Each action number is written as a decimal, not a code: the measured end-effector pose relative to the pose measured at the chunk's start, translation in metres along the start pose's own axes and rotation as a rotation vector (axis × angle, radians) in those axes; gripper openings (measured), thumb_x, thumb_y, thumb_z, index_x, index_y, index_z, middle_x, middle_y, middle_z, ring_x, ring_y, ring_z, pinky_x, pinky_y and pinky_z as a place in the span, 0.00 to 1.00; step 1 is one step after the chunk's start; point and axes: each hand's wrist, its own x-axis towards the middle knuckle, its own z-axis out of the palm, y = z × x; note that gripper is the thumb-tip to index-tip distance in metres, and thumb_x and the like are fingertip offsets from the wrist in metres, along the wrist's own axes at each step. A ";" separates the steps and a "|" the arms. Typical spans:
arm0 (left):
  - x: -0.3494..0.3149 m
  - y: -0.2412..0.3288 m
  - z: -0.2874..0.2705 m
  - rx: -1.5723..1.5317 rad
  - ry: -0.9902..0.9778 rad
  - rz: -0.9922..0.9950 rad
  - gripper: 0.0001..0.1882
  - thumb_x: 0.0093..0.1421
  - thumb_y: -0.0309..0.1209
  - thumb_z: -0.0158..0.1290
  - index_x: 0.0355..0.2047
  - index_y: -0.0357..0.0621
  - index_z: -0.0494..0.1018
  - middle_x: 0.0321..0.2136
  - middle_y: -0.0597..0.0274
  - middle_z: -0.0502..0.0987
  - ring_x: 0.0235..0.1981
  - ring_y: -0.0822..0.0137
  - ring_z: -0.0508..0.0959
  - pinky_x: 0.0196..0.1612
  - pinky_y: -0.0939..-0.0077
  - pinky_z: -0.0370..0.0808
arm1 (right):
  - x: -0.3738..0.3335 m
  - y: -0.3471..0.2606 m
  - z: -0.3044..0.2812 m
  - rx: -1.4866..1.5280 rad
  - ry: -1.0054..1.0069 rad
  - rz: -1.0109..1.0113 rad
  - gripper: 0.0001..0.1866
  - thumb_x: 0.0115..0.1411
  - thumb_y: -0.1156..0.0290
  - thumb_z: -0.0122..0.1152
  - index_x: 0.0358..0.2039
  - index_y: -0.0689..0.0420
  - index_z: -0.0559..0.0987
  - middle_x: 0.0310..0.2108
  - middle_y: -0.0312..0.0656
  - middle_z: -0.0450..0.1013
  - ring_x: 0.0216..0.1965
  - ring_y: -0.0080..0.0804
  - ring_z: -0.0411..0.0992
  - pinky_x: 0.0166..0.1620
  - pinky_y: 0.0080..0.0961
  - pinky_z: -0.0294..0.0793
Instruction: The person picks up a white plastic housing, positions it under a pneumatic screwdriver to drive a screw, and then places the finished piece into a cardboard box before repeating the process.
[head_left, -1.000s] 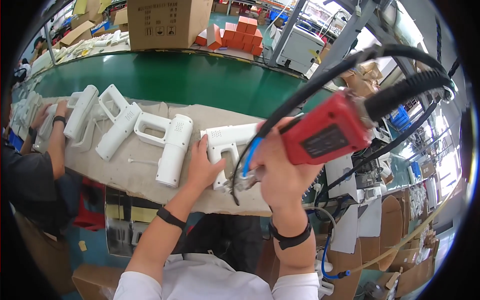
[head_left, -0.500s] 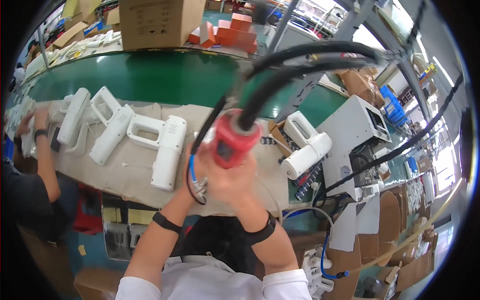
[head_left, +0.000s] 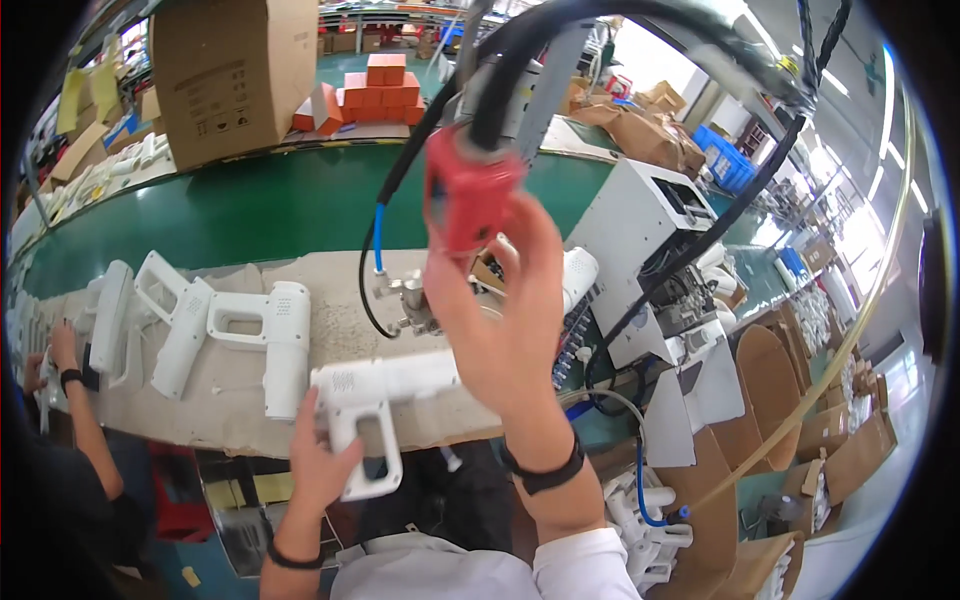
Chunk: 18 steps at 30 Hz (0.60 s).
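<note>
My right hand (head_left: 515,335) is raised and closed round the red hanging power screwdriver (head_left: 470,195), with the thumb in front and fingers behind. Black hoses run up from its top, and a metal fitting (head_left: 410,298) with a blue air tube hangs beside it. Below, my left hand (head_left: 322,465) grips one end of a white pistol-shaped plastic housing (head_left: 375,385), its loop handle pointing toward me. My right forearm hides the housing's other end. More white housings (head_left: 285,350) lie to the left on the cloth-covered bench.
Behind the bench runs a green conveyor belt (head_left: 290,205), with a large carton (head_left: 215,90) and orange boxes (head_left: 385,95) beyond. A white machine (head_left: 625,215) and a rack of screws (head_left: 572,345) stand right. A co-worker's hands (head_left: 55,360) work at far left.
My hands have come apart: the left dropped down and now holds a white housing that came into view. The right lifted the red screwdriver. My view has shifted to the right.
</note>
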 end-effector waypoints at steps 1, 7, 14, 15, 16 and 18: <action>-0.012 -0.006 -0.015 0.027 0.014 -0.037 0.48 0.42 0.21 0.61 0.65 0.41 0.53 0.41 0.48 0.75 0.33 0.67 0.78 0.34 0.74 0.78 | -0.019 0.006 -0.013 -0.209 0.076 -0.173 0.22 0.53 0.72 0.67 0.47 0.62 0.71 0.39 0.42 0.72 0.41 0.29 0.71 0.43 0.26 0.71; -0.040 0.023 -0.066 -0.240 -0.244 0.068 0.53 0.32 0.24 0.65 0.62 0.33 0.56 0.47 0.54 0.74 0.45 0.62 0.77 0.44 0.68 0.75 | -0.139 0.010 -0.095 -0.421 -0.640 0.437 0.36 0.49 0.61 0.71 0.55 0.63 0.67 0.48 0.54 0.71 0.47 0.49 0.73 0.51 0.33 0.71; -0.021 0.037 -0.065 0.037 -0.385 0.622 0.39 0.55 0.37 0.61 0.64 0.38 0.57 0.48 0.45 0.72 0.43 0.59 0.76 0.39 0.71 0.75 | -0.173 -0.006 -0.195 0.093 -0.810 0.861 0.34 0.52 0.64 0.68 0.57 0.62 0.68 0.46 0.49 0.75 0.44 0.36 0.75 0.49 0.27 0.72; -0.010 0.017 -0.068 0.568 -0.126 0.676 0.36 0.56 0.33 0.60 0.62 0.35 0.58 0.48 0.44 0.72 0.44 0.58 0.76 0.42 0.70 0.75 | -0.191 -0.009 -0.232 0.149 -0.709 0.939 0.33 0.50 0.66 0.68 0.55 0.64 0.70 0.46 0.48 0.75 0.44 0.35 0.75 0.50 0.26 0.72; 0.004 0.003 -0.069 0.654 0.037 0.593 0.39 0.51 0.28 0.60 0.63 0.36 0.57 0.54 0.45 0.67 0.52 0.56 0.70 0.50 0.66 0.69 | -0.209 -0.021 -0.258 0.172 -0.535 1.036 0.30 0.51 0.66 0.68 0.53 0.64 0.72 0.46 0.47 0.76 0.43 0.32 0.75 0.49 0.26 0.72; 0.030 -0.028 -0.073 0.739 0.200 0.498 0.42 0.46 0.23 0.60 0.63 0.37 0.56 0.60 0.45 0.62 0.60 0.54 0.64 0.59 0.62 0.63 | -0.253 -0.043 -0.316 0.200 -0.214 1.225 0.27 0.51 0.66 0.67 0.50 0.66 0.75 0.44 0.46 0.76 0.43 0.31 0.74 0.50 0.26 0.71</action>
